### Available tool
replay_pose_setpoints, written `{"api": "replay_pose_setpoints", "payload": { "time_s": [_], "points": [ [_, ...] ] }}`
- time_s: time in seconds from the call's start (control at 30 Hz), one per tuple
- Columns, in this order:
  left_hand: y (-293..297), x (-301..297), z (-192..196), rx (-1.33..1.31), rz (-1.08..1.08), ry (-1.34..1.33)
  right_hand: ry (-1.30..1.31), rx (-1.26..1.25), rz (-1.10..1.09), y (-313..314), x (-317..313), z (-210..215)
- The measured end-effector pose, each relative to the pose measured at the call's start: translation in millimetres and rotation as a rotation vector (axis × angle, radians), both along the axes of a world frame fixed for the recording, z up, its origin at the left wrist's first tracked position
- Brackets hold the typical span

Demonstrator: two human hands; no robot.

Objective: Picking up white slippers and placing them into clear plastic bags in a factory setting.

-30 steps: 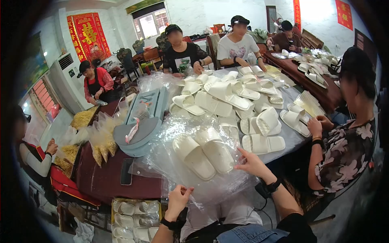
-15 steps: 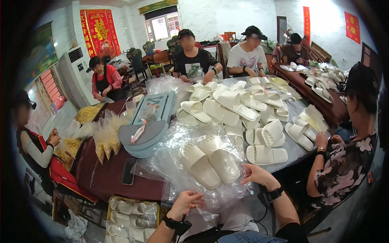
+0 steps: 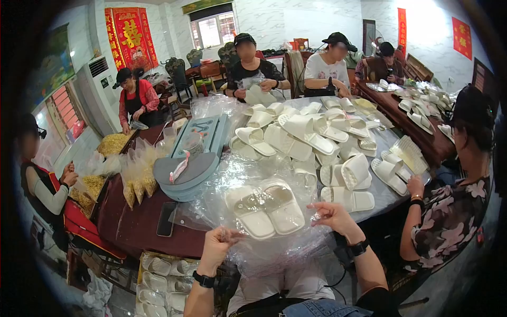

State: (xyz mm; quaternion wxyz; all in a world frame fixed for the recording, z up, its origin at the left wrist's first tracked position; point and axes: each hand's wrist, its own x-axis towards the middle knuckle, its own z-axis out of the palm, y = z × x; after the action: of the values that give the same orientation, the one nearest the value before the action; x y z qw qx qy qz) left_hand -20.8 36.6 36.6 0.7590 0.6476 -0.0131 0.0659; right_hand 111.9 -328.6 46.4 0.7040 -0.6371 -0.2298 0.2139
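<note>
A pair of cream slippers (image 3: 289, 214) lies side by side inside a clear plastic bag (image 3: 259, 256) at the table's near edge. My left hand (image 3: 217, 244) pinches the bag's near left edge, its fingers closed. On the other side, my right hand (image 3: 334, 217) has thumb and fingertips together on the bag's right edge, just beside the right slipper. Neither hand touches the slippers themselves. More clear bags (image 3: 227, 179) lie beneath and behind the pair. A large heap of loose cream slippers (image 3: 296, 132) covers the table beyond.
Left of the bags stands a grey-blue sealing machine (image 3: 195, 153), with a dark phone (image 3: 167, 219) nearby. Filled yellowish bags (image 3: 138, 177) stand farther left. A yellow crate of bagged slippers (image 3: 158, 285) sits by my left arm. Co-workers surround the table, one (image 3: 449, 211) close on my right.
The bagged slippers have straightened and shifted slightly left. My left hand has moved up and left and closed on the bag's edge; my right hand stays near its place on the other edge.
</note>
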Motion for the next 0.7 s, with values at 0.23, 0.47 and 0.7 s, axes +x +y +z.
{"api": "replay_pose_setpoints", "payload": {
  "time_s": [0.23,0.47,0.7],
  "points": [
    [-20.3,3.4,-13.6,0.784,0.580,-0.258,-0.659,-0.186,-0.304,21.0,1.5,-31.8],
    [-29.9,-27.9,-46.4,-0.376,0.213,0.462,-0.017,0.007,-0.250,45.9,-29.9,-42.1],
    [-69.4,-18.7,-46.9,-0.984,-0.084,0.291,0.065,0.151,-0.246,52.5,-37.4,-52.4]
  ]
}}
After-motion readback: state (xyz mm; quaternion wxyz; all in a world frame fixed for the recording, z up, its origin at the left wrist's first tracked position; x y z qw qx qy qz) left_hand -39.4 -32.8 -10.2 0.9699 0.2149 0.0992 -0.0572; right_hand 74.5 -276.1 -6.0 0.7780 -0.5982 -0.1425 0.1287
